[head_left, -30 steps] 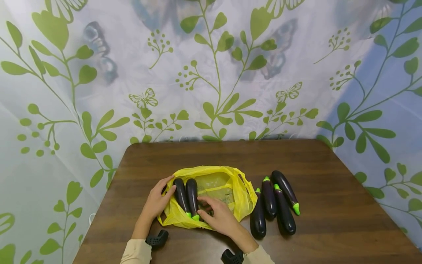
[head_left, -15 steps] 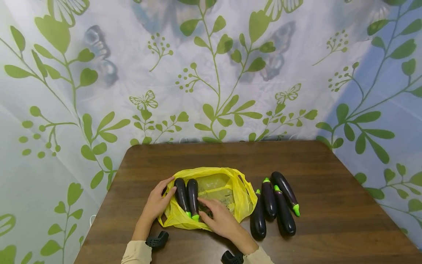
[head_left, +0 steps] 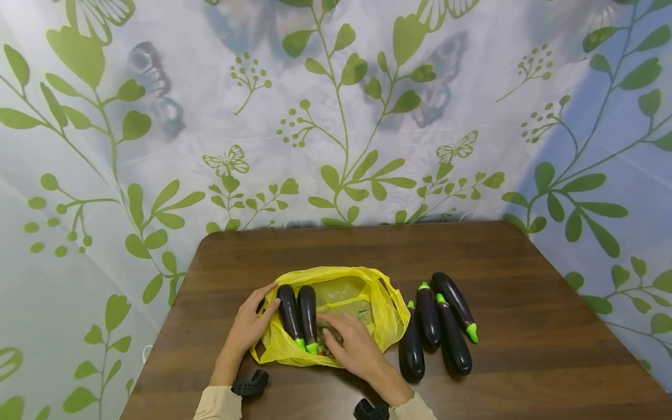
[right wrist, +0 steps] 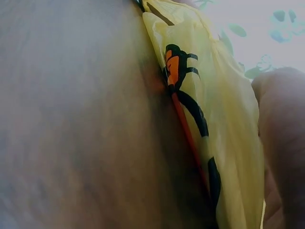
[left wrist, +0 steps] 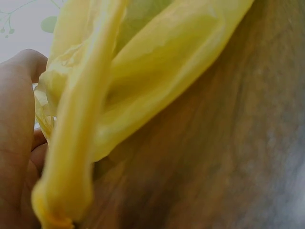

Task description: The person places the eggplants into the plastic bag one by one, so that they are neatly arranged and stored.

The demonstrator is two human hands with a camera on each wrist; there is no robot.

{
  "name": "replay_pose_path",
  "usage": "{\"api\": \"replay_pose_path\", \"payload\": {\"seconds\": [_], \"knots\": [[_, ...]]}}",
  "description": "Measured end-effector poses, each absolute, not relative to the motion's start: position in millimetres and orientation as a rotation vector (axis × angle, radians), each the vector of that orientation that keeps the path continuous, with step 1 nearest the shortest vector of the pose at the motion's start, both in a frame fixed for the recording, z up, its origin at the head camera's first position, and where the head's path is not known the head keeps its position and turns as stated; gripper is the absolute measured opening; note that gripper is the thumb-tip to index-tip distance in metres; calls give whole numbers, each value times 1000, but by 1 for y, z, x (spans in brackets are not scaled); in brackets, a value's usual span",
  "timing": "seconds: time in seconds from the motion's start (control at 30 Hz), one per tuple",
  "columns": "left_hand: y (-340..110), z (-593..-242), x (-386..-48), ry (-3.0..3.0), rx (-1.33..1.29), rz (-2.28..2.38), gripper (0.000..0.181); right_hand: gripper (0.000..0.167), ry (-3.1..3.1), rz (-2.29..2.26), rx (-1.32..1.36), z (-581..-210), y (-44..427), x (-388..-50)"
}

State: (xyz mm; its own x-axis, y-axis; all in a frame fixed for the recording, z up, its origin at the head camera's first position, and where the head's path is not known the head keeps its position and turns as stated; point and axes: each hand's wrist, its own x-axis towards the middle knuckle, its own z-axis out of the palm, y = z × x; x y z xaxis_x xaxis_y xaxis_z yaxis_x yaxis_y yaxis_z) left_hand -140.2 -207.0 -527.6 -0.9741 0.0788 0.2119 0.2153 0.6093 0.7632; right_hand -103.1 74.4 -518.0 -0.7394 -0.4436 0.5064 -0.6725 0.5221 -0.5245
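Between the left grip (head_left: 252, 321) and the right grip (head_left: 357, 347), a yellow bag (head_left: 395, 326) lies on the brown worktop (head_left: 336, 245) with its mouth spread. Beside the right grip, the bag's outer wall carries black-and-orange print (right wrist: 175, 69), too folded to read. Two eggplants (head_left: 307, 312), smooth, glossy and near-black with bright green caps (head_left: 312, 349), lie side by side inside the bag, just right of the left grip. The left grip pinches the bag's left rim. The right grip reaches into the bag, just beside the nearer eggplant, thumb and forefinger relaxed and apart. Right of the right grip, four more eggplants (head_left: 429, 318) lie clustered outside the bag.
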Motion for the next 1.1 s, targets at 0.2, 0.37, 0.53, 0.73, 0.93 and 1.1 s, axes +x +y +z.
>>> {"api": "replay_pose_path", "payload": {"seconds": [0.2, 0.37, 0.53, 0.73, 0.93, 1.1], "knots": [[-207, -529, -137, -2662, -243, -1316, 53, 32, -2314, 1038, 952, -518, 76, -105], [-207, -530, -135, -2647, -254, -1315, 52, 33, -2240, 1012, 980, -516, 79, -105], [-207, -533, -134, -2643, -263, -1308, 50, 40, -2186, 1014, 987, -514, 84, -106], [-208, -532, -134, -2648, -274, -1293, 51, 38, -2206, 1038, 949, -510, 88, -104], [-209, -530, -137, -2650, -287, -1280, 50, 39, -2216, 1045, 923, -499, 93, -105], [-208, -528, -139, -2650, -291, -1297, 51, 42, -2204, 1025, 908, -487, 101, -109]]}}
